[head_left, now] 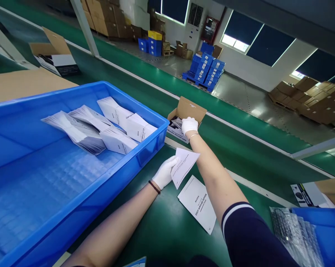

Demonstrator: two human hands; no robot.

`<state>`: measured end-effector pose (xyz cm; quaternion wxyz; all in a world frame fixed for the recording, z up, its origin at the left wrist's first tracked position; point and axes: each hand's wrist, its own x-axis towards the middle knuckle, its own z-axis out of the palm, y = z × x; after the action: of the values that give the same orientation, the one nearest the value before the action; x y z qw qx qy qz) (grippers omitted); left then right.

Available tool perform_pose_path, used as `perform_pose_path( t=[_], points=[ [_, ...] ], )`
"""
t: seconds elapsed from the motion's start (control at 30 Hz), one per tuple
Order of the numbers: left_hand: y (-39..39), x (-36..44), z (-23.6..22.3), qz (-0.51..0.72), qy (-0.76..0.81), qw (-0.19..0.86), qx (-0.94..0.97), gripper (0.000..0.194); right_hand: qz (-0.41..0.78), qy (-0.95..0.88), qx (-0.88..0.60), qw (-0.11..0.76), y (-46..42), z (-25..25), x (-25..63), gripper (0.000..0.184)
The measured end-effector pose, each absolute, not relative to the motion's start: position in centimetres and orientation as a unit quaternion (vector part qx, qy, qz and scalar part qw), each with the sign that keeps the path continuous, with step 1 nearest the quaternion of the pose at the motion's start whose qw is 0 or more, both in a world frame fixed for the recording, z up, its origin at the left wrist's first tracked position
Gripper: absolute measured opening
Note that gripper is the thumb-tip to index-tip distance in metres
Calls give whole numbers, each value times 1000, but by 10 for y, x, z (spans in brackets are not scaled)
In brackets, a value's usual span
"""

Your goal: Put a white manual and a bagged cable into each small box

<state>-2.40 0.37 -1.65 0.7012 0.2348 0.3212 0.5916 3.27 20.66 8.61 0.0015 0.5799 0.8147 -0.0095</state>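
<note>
My left hand [165, 172], in a white glove, is closed on a white printed booklet [185, 165] over the green bench. Beyond it stands an open cardboard box [190, 108] printed "Minute Stream 1000", its lid tipped back. My right hand [190, 125], also gloved, is at the box opening with its fingers curled by a clear plastic bag [177, 122]; whether it grips the bag is hidden. Below my right forearm, more booklets [198, 202] lie on the bench. To the left, a large blue bin [81, 207] contains several booklet stacks [118, 139].
Clear bubble-wrap pouches [296, 235] rest by a second blue bin [320, 218] at right. Another open box [313, 193] stands behind them, and one more [54, 55] is at far left. A metal upright [85, 27] rises from the line's edge.
</note>
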Motion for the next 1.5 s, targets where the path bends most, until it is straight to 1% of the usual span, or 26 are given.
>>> perform_pose_path(
  t=[0.07,0.17,0.27,0.33,0.4,0.47,0.5,0.53,0.57,0.63,0.67,0.7,0.83,0.87,0.9,0.97,1.03,1.1,1.17,1.23,1.3,1.33,1.37,1.43,1.47,1.5],
  points=[
    [6,-23,-19,589,309,706,242,44,1,818,575,11,205,74,38,35],
    [8,-22,-23,586,303,715,232,47,-32,840,540,37,205,69,51,39],
    [10,-22,-24,593,319,707,218,45,-82,858,502,72,208,85,73,44],
    [11,-23,-24,606,345,682,221,44,-99,861,493,74,200,104,90,42],
    [12,-23,-24,621,380,645,234,47,-92,882,463,19,175,121,107,43],
    [12,-23,-23,634,401,612,248,51,-66,923,377,-42,132,124,117,47],
    [13,-22,-22,641,402,603,254,53,-51,946,318,-37,107,120,120,48],
    [12,-22,-21,644,396,603,254,53,-33,962,270,-8,82,113,121,52],
    [12,-21,-20,643,384,614,250,53,-9,967,253,22,59,103,121,56],
    [11,-19,-18,633,349,649,237,52,26,960,274,59,28,86,119,39],
    [10,-19,-17,628,330,667,227,51,35,954,292,60,24,80,119,34],
    [10,-19,-17,625,316,680,215,51,41,949,310,47,26,78,121,33],
    [8,-22,-15,622,320,697,160,57,99,909,400,-66,80,90,130,48],
    [8,-23,-15,617,325,700,153,59,112,893,428,-82,97,91,131,49],
    [8,-24,-15,613,328,702,153,58,112,879,456,-84,113,89,131,48],
    [8,-24,-15,606,329,705,165,55,74,857,507,-58,136,78,130,47],
    [8,-24,-15,602,329,707,173,51,21,836,547,-29,148,63,130,61],
    [8,-24,-16,599,330,709,172,49,-9,826,563,-27,146,52,134,71],
    [8,-23,-16,599,328,711,168,47,2,831,554,-56,126,50,141,68],
    [7,-22,-17,605,322,709,168,44,20,849,520,-89,89,52,151,59],
    [8,-22,-20,613,315,703,175,42,6,871,484,-87,38,54,161,50],
    [9,-22,-22,613,316,702,181,42,-18,880,471,-65,11,54,165,49],
    [10,-22,-24,612,318,700,185,42,-44,884,465,-33,-15,52,169,53],
    [11,-23,-28,608,324,699,192,43,-82,878,471,19,-61,46,177,72],
    [11,-23,-29,606,327,698,196,44,-98,871,481,34,-79,41,180,77],
    [11,-23,-30,604,330,698,200,44,-115,862,493,39,-92,36,184,78]
  ],
)
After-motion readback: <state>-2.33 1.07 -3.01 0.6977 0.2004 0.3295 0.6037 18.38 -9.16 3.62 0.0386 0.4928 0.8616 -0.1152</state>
